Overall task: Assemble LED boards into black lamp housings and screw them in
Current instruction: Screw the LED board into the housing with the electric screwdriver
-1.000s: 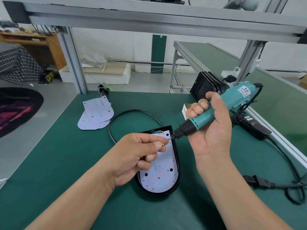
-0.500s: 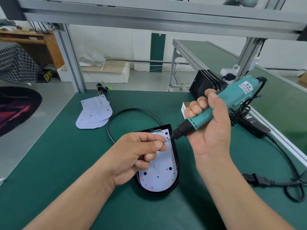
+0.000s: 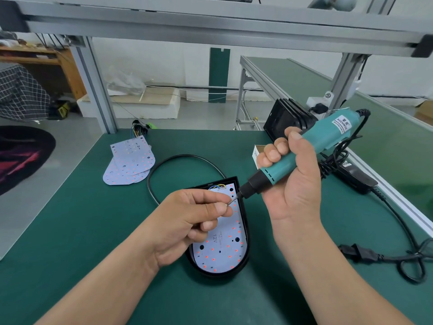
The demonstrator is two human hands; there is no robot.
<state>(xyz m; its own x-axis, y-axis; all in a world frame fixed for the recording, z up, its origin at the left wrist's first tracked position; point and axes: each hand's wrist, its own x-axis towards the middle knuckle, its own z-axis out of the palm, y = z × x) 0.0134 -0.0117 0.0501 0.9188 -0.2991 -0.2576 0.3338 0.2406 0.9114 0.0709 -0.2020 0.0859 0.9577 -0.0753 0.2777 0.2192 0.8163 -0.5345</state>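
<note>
As left fingers point(image 3: 218, 208) pinch screw point(image 3: 226, 204), right fingers point(image 3: 273, 156) grip screwdriver point(image 3: 323, 139), spare boards point(image 3: 128, 165), cable point(image 3: 187, 156) beyond.

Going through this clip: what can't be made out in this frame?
1. Head view: tiny metal part pinched by the left hand at the teal electric screwdriver bit, too small to identify.
2. Head view: left side of the white LED board in the black lamp housing, hidden by the left hand.
3. Head view: small white box, mostly behind the right hand.
</note>
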